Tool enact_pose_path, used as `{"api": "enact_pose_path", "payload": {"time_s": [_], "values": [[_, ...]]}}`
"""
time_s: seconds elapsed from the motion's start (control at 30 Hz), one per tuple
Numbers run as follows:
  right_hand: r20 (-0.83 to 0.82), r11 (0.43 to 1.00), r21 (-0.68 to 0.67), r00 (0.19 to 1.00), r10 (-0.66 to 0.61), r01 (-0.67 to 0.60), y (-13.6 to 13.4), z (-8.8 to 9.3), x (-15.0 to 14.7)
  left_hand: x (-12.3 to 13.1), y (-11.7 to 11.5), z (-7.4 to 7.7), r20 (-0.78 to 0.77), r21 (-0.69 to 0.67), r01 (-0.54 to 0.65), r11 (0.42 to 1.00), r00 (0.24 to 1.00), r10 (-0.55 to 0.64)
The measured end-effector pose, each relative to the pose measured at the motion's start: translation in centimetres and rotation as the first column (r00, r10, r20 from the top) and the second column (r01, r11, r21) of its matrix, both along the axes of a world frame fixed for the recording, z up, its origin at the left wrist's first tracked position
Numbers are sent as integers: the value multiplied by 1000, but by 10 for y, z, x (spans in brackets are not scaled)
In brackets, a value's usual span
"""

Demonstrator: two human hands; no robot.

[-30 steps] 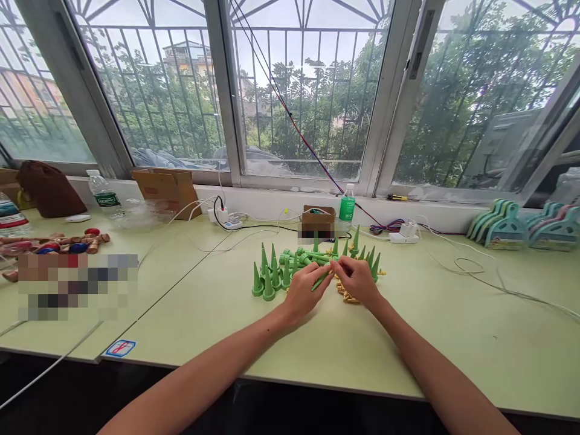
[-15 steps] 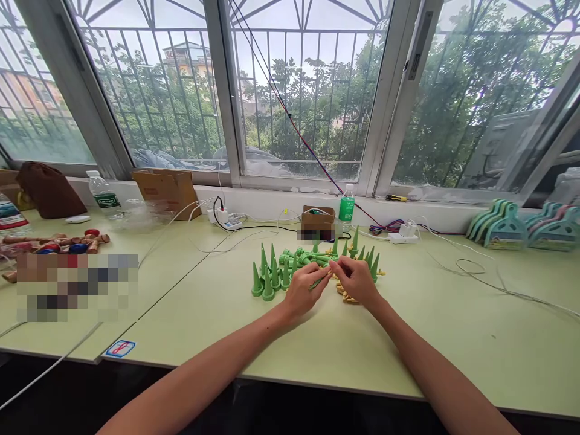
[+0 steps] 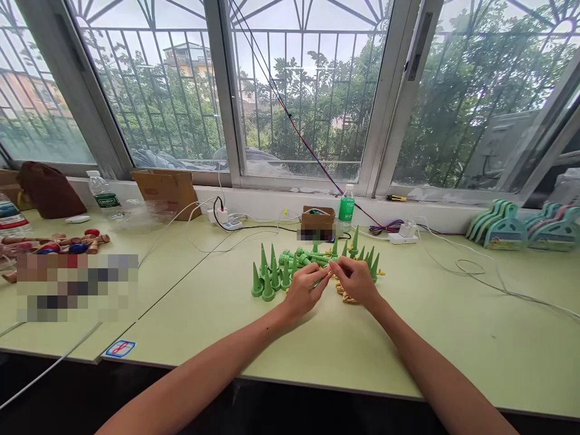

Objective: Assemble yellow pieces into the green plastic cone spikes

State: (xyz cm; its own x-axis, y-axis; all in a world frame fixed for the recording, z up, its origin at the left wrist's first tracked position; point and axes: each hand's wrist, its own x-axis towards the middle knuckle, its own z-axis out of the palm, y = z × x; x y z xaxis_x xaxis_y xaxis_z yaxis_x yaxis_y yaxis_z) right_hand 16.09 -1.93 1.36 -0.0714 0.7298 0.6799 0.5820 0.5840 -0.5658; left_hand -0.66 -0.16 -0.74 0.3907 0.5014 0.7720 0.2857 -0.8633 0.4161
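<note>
1. The left hand [image 3: 302, 292] is curled closed around a slim green plastic piece [image 3: 315, 283], of which only a sliver shows between the fingers.
2. The right hand [image 3: 357, 281] meets it, thumb and forefinger bunched at the left fingertips; whether they are clamped on the piece cannot be told, as the contact is hidden.
3. The held piece is above the pale green table [image 3: 408, 344], in front of the green plastic parts.
4. Just beyond the left hand, green cone spikes [image 3: 267, 285] stand upright, points up, in a cluster; more stand behind and beside the right hand.
5. Between these groups lie green parts with ribbed caps [image 3: 301, 257], on their sides in a heap.
6. Small yellow-tan pieces [image 3: 347, 295] lie partly under the right hand.
7. Farther back stand a small cardboard box [image 3: 318, 217] and a green-labelled bottle [image 3: 347, 206], near the window wall.
8. Well apart at left lie wooden toys with red and blue balls [image 3: 78, 248]; at far right, teal plastic handled items [image 3: 505, 228] stand in rows.
</note>
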Motion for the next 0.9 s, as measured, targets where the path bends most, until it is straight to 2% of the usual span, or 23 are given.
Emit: {"api": "enact_pose_path", "payload": {"time_s": [0.4, 0.67, 0.9], "values": [[-5, 1000, -15, 1000, -3, 3, 0, 1, -1, 1, -1, 2, 5, -5, -16, 1000, 1000, 16], [5, 997, -62, 999, 50, -50, 0, 0, 0, 3, -2, 2, 4, -8, -62, 998, 998, 62], [92, 999, -51, 996, 2, 3, 7, -7, 4, 4, 1, 0, -19, -17, -97, 995, 995, 97]]}}
